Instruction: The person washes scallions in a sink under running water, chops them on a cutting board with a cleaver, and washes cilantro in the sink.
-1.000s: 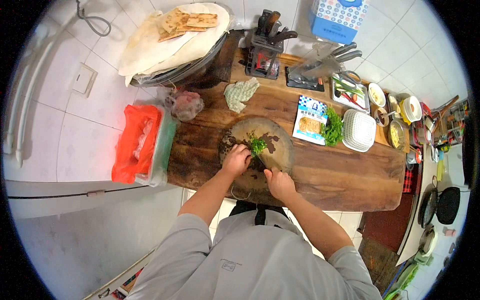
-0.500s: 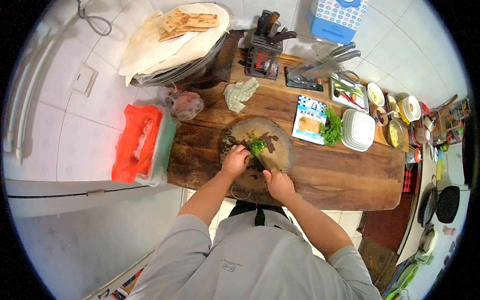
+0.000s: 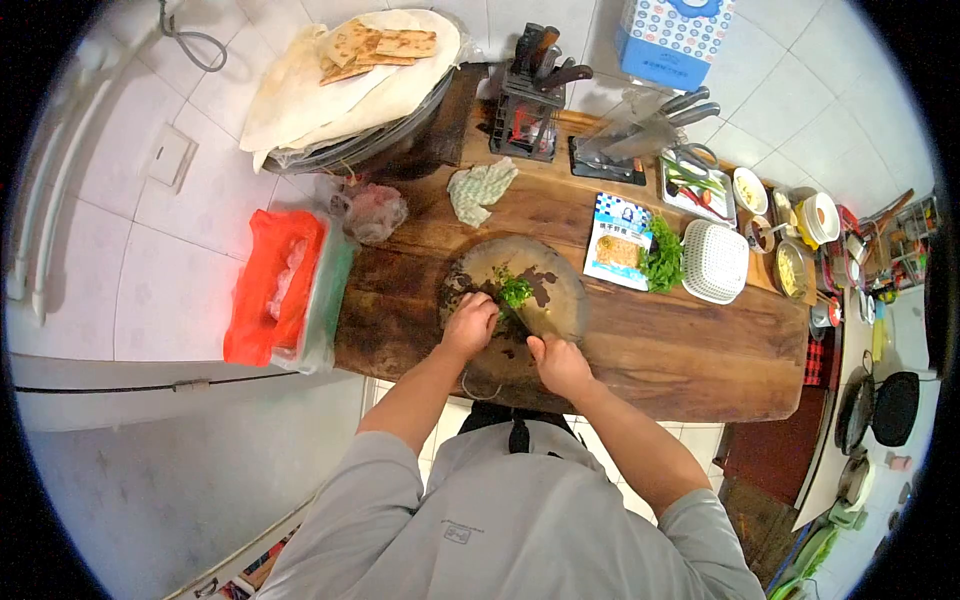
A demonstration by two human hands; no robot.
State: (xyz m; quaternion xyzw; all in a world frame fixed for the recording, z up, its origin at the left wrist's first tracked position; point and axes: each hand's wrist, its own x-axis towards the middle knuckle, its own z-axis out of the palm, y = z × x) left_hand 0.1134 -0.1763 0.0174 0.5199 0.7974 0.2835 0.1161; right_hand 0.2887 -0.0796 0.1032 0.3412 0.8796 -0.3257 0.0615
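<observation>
Chopped green herbs (image 3: pixel 515 291) lie in a small heap on a round wooden chopping board (image 3: pixel 560 290) with dark wet patches. My left hand (image 3: pixel 472 322) has its fingers curled at the left edge of the heap, against the greens. My right hand (image 3: pixel 562 364) is closed around the handle of a knife (image 3: pixel 533 318), whose blade points up and left toward the herbs. The handle itself is hidden in the fist.
Beyond the board lies a checked cloth (image 3: pixel 482 190). To its right are a food packet (image 3: pixel 617 243), leafy greens (image 3: pixel 662 256) and a white basket (image 3: pixel 716 261). A red-lined box (image 3: pixel 275 290) stands left; knife racks (image 3: pixel 525 115) stand behind.
The knife blade has shifted slightly beside the herbs, and my right hand has moved a little with it. My left hand stays nearly in place.
</observation>
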